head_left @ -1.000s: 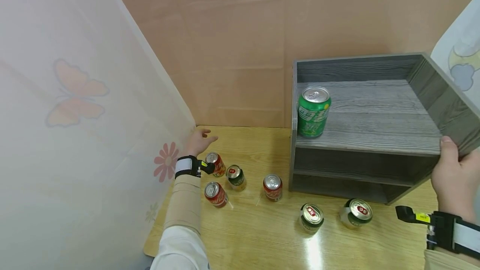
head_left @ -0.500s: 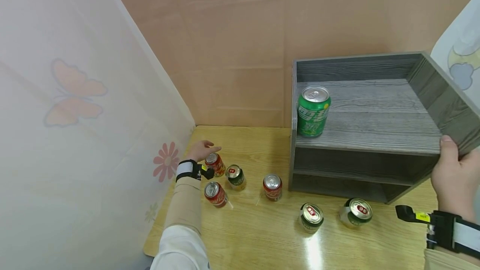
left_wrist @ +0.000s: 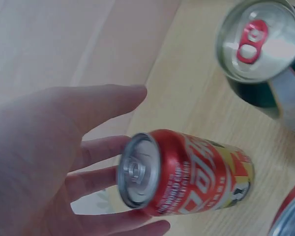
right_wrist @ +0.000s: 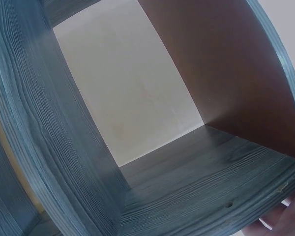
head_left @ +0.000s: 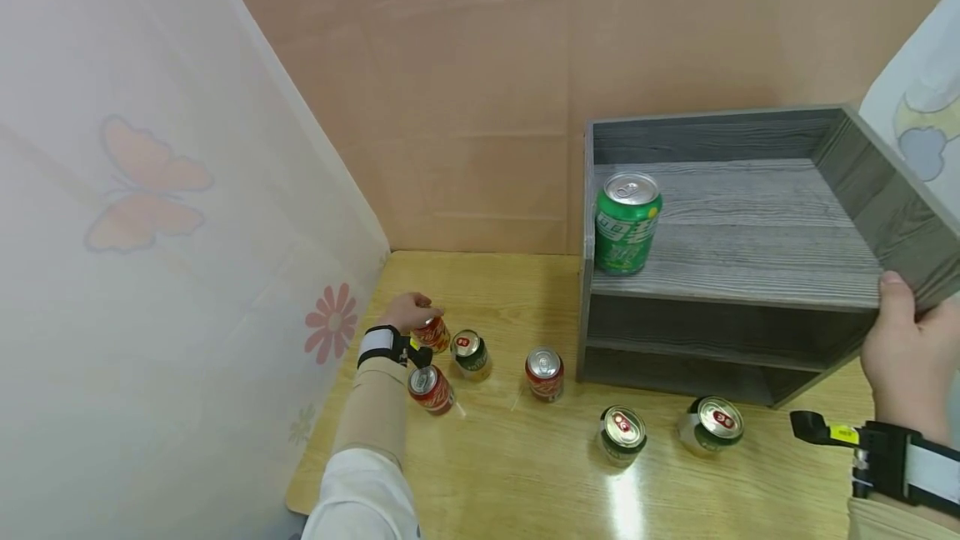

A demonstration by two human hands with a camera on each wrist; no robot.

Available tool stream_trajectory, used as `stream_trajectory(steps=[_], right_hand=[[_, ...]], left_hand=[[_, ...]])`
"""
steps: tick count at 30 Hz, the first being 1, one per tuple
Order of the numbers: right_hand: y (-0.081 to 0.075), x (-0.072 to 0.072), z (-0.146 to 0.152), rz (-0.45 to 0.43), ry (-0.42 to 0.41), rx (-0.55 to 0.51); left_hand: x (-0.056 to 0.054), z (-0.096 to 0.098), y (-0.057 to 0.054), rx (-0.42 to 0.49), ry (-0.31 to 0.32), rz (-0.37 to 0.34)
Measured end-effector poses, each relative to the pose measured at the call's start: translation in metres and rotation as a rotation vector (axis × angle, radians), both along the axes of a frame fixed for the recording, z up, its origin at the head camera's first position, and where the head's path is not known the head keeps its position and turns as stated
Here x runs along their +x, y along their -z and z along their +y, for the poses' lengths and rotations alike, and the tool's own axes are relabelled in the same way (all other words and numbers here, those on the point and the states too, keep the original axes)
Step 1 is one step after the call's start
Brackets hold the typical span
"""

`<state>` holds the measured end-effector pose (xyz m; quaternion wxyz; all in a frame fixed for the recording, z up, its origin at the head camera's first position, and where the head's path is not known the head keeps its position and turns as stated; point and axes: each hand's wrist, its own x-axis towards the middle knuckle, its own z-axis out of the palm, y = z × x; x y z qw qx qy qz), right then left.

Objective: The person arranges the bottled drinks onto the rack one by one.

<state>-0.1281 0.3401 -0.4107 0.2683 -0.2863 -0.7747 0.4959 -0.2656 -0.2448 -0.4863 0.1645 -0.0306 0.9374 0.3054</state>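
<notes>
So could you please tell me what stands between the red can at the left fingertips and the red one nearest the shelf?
A dark green can, then bare tabletop, as the head view shows.

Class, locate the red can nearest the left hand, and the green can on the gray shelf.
Red soda can (left_wrist: 188,174): left wrist view, printed side wall.
Green soda can (head_left: 627,228): head view, lettered front.

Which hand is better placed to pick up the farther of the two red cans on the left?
The left, most likely. The left hand is right at that red can, with fingers beside its top. The right hand is far across the table, gripping the gray shelf unit.
</notes>
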Motion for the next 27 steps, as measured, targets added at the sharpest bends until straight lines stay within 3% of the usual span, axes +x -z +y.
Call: stream_trajectory(steps=[7,14,20,27], right_hand=[[-0.003,0.003,-0.004,-0.126,0.025,-0.018],[-0.005,0.003,-0.005,-0.110,0.032,-0.010],[-0.001,0.003,0.000,-0.068,0.016,0.042],[0.000,0.003,0.001,-0.058,0.022,0.049]], left_hand=[[0.001,0.003,0.011,-0.051,-0.002,0.044],[-0.009,-0.001,0.032,-0.087,0.000,0.073],[-0.011,-0.008,0.052,-0.062,-0.015,0.094],[-0.011,-0.007,0.060,-0.043,-0.059,0.110]])
